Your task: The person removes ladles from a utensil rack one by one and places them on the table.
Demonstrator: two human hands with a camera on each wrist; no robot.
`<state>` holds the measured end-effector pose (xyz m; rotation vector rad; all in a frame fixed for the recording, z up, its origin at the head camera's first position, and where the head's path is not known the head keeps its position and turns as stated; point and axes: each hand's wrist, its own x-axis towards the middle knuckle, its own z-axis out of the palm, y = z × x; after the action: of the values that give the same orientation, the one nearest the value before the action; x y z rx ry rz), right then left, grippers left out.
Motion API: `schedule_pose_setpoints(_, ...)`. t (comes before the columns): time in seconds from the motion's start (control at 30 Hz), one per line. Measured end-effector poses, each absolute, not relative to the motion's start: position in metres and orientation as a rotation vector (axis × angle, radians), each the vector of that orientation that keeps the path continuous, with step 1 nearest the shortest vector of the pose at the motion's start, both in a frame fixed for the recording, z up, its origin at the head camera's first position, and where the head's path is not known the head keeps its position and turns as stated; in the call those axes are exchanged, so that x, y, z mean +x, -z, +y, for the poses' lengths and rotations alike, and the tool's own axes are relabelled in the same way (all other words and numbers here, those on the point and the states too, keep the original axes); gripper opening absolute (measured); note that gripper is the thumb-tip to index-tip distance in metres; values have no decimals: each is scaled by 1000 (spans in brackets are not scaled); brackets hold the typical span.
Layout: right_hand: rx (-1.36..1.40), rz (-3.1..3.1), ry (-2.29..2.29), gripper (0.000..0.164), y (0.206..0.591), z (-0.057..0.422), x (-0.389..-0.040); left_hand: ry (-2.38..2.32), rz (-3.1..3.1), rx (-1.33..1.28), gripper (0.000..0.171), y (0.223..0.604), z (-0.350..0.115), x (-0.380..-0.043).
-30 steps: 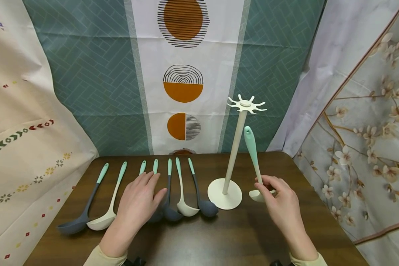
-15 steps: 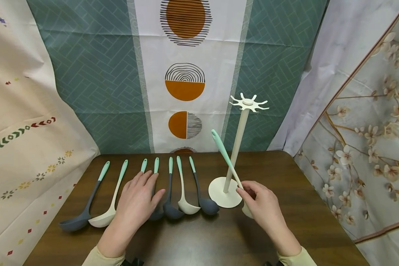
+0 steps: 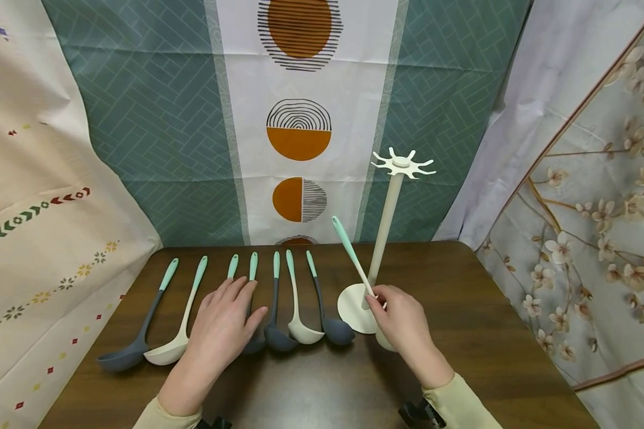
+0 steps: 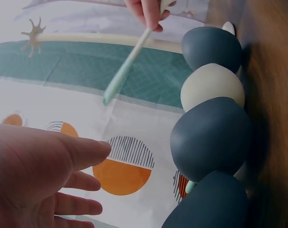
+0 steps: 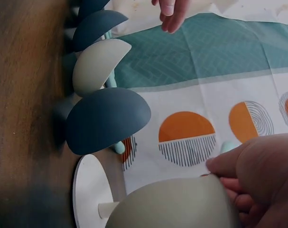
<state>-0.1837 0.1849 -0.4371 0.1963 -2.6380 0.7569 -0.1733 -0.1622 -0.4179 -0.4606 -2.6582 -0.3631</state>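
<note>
My right hand [image 3: 402, 322] pinches the thin shaft of a cream ladle [image 3: 361, 271] with a mint handle. The ladle leans to the left, its handle end highest, and its bowl shows large in the right wrist view. Right behind it rises a cream utensil stand [image 3: 384, 232], with bare hooks round its top. My left hand [image 3: 222, 328] is spread, fingers relaxed and holding nothing, over the middle of a row of ladles. It hides parts of two of them. Just to its right lie a grey ladle [image 3: 275, 310], a cream ladle [image 3: 296, 307] and another grey ladle [image 3: 320, 304].
On the left of the brown table [image 3: 311, 393] lie one more grey ladle [image 3: 139, 339] and one more cream ladle [image 3: 179, 333]. A patterned cloth [image 3: 300, 83] hangs behind the table, with a floral curtain [image 3: 595, 238] at the right.
My right hand has moved left with the cream ladle, from the right of the stand to in front of its base. The handle has tipped leftward and lowered slightly. My left hand stays put.
</note>
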Motion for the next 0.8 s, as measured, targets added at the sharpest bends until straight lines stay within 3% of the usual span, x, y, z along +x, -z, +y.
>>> schedule_pose_setpoints(0.33,266,-2691,-477,9,441,168,-202,368,-2684,-443,67,427,-160,-179)
schedule_pose_setpoints(0.6,300,-2709,-283,22,449,152,-213,360,-2687,-441,69,433,-160,-182)
schedule_pose_setpoints(0.8,295,-2711,-113,23,452,139,-218,368,-2706,-450,70,435,-157,-182)
